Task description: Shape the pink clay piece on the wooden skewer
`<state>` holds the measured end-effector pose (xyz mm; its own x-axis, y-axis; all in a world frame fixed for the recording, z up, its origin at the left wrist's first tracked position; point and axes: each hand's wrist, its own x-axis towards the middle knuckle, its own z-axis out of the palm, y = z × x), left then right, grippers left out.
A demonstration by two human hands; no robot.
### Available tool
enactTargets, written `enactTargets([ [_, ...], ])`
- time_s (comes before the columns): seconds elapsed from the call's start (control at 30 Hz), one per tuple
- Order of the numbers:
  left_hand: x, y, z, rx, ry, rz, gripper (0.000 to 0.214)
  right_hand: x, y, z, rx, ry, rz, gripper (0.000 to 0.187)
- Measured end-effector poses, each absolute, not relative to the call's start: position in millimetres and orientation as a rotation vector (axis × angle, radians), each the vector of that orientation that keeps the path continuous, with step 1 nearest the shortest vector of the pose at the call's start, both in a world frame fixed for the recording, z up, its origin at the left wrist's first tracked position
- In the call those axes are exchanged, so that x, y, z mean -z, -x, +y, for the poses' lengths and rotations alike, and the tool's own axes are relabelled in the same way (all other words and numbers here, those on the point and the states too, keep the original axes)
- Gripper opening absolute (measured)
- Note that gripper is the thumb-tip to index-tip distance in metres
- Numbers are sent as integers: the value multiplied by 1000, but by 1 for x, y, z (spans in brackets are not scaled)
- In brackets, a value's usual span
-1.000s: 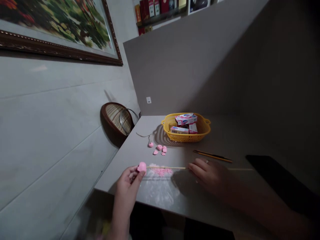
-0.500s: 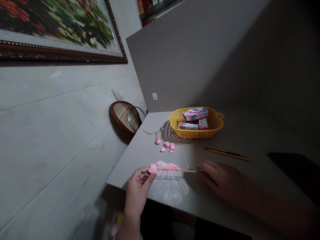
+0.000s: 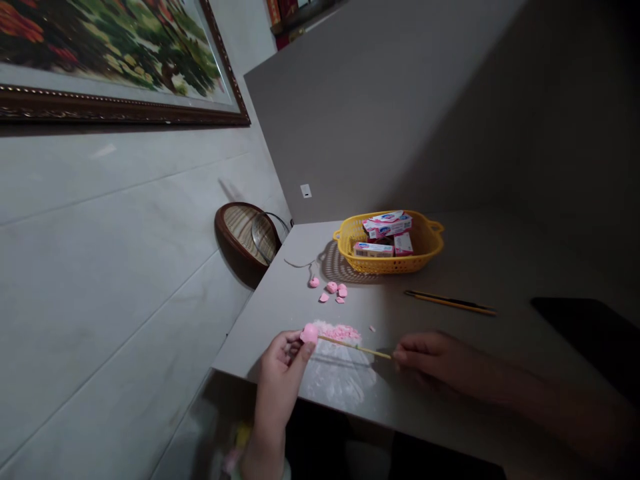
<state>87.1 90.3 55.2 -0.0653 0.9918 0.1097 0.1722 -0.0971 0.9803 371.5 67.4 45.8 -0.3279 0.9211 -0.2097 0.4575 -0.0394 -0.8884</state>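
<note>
now, in the head view, the left hand (image 3: pixel 281 372) is closed around a pink lump (image 3: pixel 310 331), thumb and fingers pinching it above the near left part of the tabletop (image 3: pixel 280 307). a thin stick (image 3: pixel 373 351) runs from the lump's right side over to the right hand (image 3: pixel 433 353), whose fingers are drawn together on the stick's far end; that side is dim, so how firmly they grip i cannot tell.

what has just changed is the stick's slant: half a second ago it lay almost level, and now it dips toward the right hand, which sits lower. the lump is in the same pinch as before, so lump and stick are, as i judge it, being worked as one piece between both hands.

just beyond the stick lie pink crumbs (image 3: pixel 343 332), with white powder (image 3: pixel 335 387) smeared nearer the table's edge. farther back are several pink pieces (image 3: pixel 332 287), and behind them, to the right, a yellow basket (image 3: pixel 395 267) holding small boxes (image 3: pixel 374 249).
</note>
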Motion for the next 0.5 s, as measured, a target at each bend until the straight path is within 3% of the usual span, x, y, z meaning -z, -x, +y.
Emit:
enactTargets([
  [0.1, -54, -90, 94, -1265, -1290, 1354, 33, -45, -372, 63, -755, 1594, -1950, 22],
  [0.17, -54, -89, 96, -1267, -1263, 1359, 35, -46, -374, 62, -531, 1649, -2019, 23],
  [0.27, -54, -84, 96, -1277, -1311, 1326, 33, -49, -376, 64, -674, 1636, -2054, 26],
  [0.43, -52, -75, 94, -1254, -1466, 1287, 25, -47, -375, 70, -1195, 1499, -2182, 58],
  [0.5, -51, -77, 94, -1243, -1462, 1313, 25, -45, -373, 71, -1177, 1502, -2175, 56],
])
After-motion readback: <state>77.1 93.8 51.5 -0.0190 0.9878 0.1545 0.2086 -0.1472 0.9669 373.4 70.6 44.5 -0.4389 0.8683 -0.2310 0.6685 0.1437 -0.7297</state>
